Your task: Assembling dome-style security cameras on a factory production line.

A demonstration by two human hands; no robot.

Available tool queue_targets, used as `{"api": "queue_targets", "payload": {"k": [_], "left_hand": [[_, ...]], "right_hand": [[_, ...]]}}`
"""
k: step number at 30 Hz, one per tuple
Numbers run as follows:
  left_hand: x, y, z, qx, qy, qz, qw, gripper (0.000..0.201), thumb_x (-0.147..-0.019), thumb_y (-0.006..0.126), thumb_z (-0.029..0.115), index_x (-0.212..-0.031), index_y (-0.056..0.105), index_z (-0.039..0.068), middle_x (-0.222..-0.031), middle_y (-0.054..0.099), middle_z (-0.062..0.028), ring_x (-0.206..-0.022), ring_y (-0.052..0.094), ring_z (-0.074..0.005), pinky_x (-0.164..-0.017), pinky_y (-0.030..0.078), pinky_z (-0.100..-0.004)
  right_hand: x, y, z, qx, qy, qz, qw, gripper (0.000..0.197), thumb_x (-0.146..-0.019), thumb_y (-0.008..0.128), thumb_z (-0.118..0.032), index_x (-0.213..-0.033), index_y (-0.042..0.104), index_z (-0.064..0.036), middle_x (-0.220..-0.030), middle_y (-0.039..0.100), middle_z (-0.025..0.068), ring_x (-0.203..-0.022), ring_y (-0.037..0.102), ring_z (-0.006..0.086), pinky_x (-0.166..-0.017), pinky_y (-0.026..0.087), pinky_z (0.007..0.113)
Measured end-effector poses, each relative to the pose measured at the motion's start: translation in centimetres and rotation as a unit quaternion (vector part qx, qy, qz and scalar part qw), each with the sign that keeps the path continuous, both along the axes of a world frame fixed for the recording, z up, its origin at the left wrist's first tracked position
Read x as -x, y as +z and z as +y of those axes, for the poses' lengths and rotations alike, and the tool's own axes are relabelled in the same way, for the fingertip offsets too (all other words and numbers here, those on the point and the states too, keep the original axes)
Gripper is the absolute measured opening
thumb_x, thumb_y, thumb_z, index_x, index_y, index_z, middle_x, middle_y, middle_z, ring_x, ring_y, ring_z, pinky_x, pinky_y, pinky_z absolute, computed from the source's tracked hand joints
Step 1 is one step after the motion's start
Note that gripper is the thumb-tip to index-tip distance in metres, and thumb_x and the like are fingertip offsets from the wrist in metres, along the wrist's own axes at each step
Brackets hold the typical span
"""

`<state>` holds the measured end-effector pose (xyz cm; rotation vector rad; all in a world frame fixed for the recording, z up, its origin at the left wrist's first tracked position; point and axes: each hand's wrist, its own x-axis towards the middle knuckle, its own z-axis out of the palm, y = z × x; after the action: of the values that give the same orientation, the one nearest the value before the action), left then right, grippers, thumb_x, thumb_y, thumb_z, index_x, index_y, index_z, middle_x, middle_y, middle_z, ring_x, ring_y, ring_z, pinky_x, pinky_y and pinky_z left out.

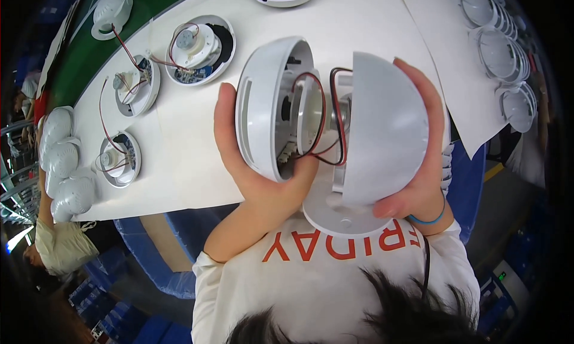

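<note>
My left hand (263,179) is closed around a slotted white half-shell (254,110), fingers on its outer side and thumb at its lower rim. Inside that shell sits a round white inner part (308,113). My right hand (427,188) grips a smooth white half-shell (385,128), its fingers along the far side and its thumb near the bottom. The two halves face each other with a gap between them. Red and black wires (341,125) loop across the gap. A flat round white base (347,221) shows under the right half-shell.
Several open white shells with motors and circuit boards, such as one (200,51), lie on the white-covered table (185,146). White domes (60,158) line its left edge. Clear round covers (496,54) are stacked at far right. Another person (60,242) is at the left.
</note>
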<state>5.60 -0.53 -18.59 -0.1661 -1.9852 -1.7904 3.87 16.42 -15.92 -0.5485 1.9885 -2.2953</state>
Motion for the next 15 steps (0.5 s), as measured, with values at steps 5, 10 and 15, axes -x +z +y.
{"api": "queue_targets", "payload": {"k": [5, 10, 15], "left_hand": [[-0.21, -0.28, -0.29, 0.010, -0.044, 0.011, 0.999, 0.090, -0.054, 0.057, -0.005, -0.134, 0.015, -0.003, -0.128, 0.034, -0.0176, -0.117, 0.039, -0.0256, -0.096, 0.033, -0.0335], [-0.12, 0.45, -0.18, 0.032, -0.115, 0.030, 0.992, 0.089, -0.053, 0.059, -0.010, -0.133, 0.023, 0.006, -0.126, 0.037, -0.0213, -0.116, 0.041, -0.0325, -0.094, 0.035, -0.0389], [-0.07, 0.29, 0.01, 0.001, -0.120, 0.051, 0.991, 0.090, -0.052, 0.058, -0.011, -0.133, 0.023, 0.007, -0.127, 0.035, -0.0219, -0.116, 0.041, -0.0337, -0.094, 0.036, -0.0393]], "right_hand": [[0.20, 0.05, 0.02, 0.046, 0.028, -0.028, 0.998, 0.116, -0.044, 0.088, -0.025, -0.134, 0.017, -0.0026, -0.124, 0.040, 0.0127, -0.116, 0.042, 0.0233, -0.095, 0.035, 0.034], [0.35, 0.06, 0.35, 0.036, 0.028, -0.033, 0.998, 0.116, -0.043, 0.088, -0.028, -0.133, 0.020, -0.0021, -0.123, 0.041, 0.0121, -0.115, 0.042, 0.0226, -0.095, 0.035, 0.034], [0.26, -0.06, 0.44, 0.045, 0.037, -0.039, 0.998, 0.117, -0.042, 0.088, -0.030, -0.133, 0.020, -0.0021, -0.123, 0.041, 0.0119, -0.115, 0.042, 0.0225, -0.095, 0.035, 0.033]]}}
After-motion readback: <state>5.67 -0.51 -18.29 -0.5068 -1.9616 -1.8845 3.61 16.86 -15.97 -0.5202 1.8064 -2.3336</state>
